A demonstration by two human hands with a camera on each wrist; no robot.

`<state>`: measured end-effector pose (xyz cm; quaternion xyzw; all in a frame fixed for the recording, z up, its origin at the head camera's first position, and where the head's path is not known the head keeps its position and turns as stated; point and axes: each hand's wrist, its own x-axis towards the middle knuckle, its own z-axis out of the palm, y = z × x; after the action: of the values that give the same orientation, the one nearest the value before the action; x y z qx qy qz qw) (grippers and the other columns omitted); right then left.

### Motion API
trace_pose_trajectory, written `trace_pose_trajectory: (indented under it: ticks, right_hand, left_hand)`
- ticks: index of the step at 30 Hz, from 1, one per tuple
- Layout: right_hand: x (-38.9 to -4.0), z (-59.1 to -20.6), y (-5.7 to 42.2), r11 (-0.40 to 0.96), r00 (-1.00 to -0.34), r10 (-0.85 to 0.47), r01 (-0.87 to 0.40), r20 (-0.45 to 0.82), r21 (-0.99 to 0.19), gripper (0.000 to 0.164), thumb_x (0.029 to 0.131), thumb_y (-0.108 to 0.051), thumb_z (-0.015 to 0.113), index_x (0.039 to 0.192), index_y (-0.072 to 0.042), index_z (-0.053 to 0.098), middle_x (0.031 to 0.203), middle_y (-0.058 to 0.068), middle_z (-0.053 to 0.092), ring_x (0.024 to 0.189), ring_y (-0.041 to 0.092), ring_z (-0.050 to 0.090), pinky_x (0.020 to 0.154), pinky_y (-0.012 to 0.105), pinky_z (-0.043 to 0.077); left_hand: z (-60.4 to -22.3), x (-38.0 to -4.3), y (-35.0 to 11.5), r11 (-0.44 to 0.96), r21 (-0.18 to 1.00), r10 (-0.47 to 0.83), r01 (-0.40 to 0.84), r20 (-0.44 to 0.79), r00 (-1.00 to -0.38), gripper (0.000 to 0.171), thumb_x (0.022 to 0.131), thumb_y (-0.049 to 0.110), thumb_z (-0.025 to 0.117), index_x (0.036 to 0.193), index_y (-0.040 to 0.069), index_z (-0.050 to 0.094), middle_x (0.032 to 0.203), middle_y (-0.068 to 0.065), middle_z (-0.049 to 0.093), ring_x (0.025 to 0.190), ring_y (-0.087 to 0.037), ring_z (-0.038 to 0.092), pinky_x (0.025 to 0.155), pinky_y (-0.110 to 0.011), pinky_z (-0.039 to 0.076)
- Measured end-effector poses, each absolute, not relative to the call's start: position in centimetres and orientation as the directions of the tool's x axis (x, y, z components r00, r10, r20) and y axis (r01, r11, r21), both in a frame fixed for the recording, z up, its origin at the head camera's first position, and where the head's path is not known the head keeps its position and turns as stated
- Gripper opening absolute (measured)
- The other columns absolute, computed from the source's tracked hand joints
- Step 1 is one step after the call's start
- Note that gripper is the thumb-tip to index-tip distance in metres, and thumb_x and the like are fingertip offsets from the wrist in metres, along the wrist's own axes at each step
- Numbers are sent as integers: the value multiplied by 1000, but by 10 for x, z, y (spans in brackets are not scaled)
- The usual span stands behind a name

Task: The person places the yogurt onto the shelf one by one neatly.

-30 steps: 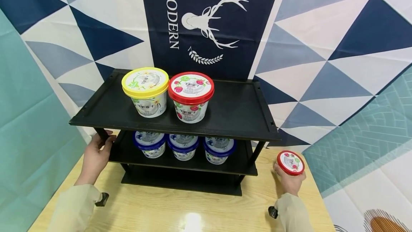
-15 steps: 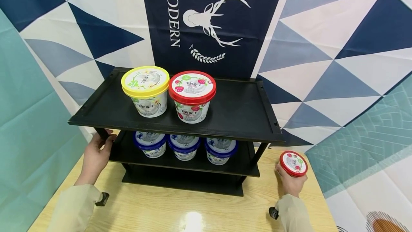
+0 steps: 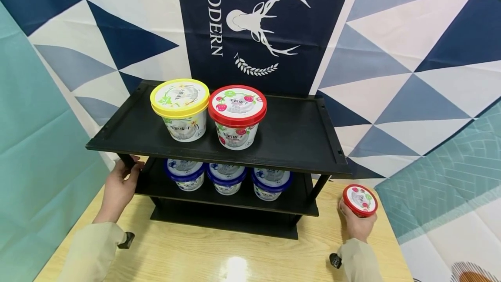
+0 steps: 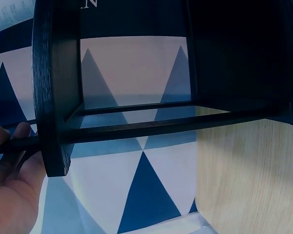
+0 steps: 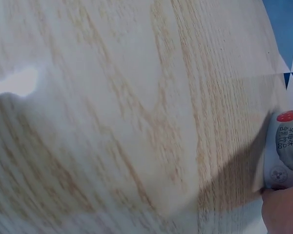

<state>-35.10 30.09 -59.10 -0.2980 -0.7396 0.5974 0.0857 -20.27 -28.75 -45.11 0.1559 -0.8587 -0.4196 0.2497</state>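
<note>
At the left end of a black tiered shelf (image 3: pixel 297 142), my left hand (image 3: pixel 117 193) grips the upright post (image 3: pixel 126 160) between the top and middle tiers. The left wrist view shows the fingers wrapped round that thin dark post (image 4: pixel 19 145). Off the shelf's right side, my right hand (image 3: pixel 359 226) holds a small red-lidded tub (image 3: pixel 360 200) at the table. Part of this tub, with a strawberry print (image 5: pixel 286 116), enters the right wrist view. On the top tier stand a yellow-lidded tub (image 3: pixel 181 103) and a larger red-lidded tub (image 3: pixel 237 114), side by side.
Three blue-lidded tubs, a left one (image 3: pixel 185 175), a middle one (image 3: pixel 226 178) and a right one (image 3: pixel 272 183), stand on the middle tier under the top board. A wooden table (image 3: pixel 195 256) carries the shelf. Patterned cloth (image 3: pixel 379 55) hangs behind.
The head view has shifted slightly, so everything sits a little differently in frame. Both hands keep their holds on the shelf post and the small red-lidded tub.
</note>
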Motion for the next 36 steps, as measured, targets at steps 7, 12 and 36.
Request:
trace_pose_trajectory:
  ticks: [7,12,36]
  right_hand:
    - [-345,-590,303,120,-819,547,283,-175,-952,103,77,-23,76,148,-9,1,155,15,11,143,30,13,117,41,13]
    - [-338,-590,304,132,-817,552,285,-168,-949,106,76,-31,76,148,-8,2,154,18,12,143,32,14,117,42,12]
    - [-311,-560,299,78,-756,655,68,0,-995,102,68,-24,84,146,-24,19,149,4,27,136,12,27,113,27,26]
  left_hand:
    - [-448,-202,-286,595,801,-475,-73,277,-835,27,100,21,41,117,4,52,114,-20,61,86,24,40,73,0,37]
    - [-447,-202,-285,586,808,-472,-62,278,-837,25,100,20,42,117,5,52,114,-20,61,86,23,41,73,-1,37]
    - [-448,-199,-285,577,817,-468,-19,312,-827,25,99,19,43,117,5,54,111,-18,62,85,23,42,71,-1,39]
